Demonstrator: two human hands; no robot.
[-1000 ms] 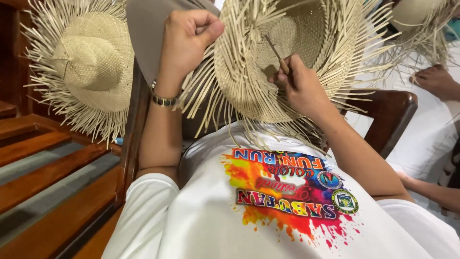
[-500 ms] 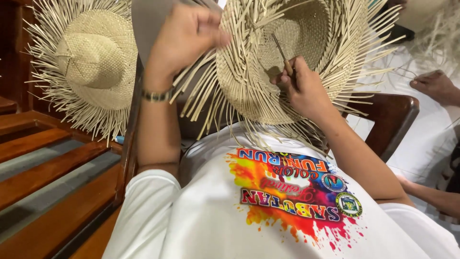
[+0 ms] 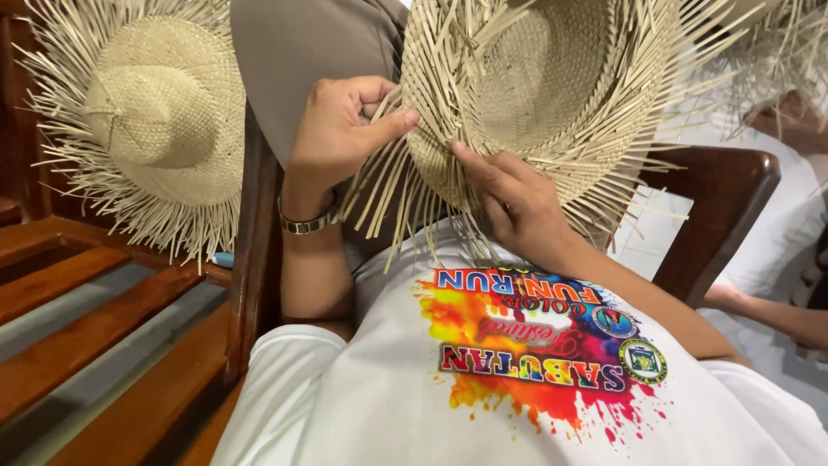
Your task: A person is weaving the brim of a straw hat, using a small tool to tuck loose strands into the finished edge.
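Wooden bench (image 3: 103, 345) at left; my left hand (image 3: 341, 129) fingers pinch straw hat (image 3: 535, 103) strands, right hand (image 3: 517, 203) fingers press its brim.

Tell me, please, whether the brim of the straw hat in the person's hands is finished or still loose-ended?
Loose-ended: the straw hat has unwoven strips sticking out all around its brim, with the left hand pinching some and the right hand against the edge.

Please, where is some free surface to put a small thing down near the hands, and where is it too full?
Free: the wooden slats of the bench, bordered by the finished straw hat above and the chair's arm on the right. Crowded: the lap, where the left hand and right hand grip the unfinished hat with loose strands.
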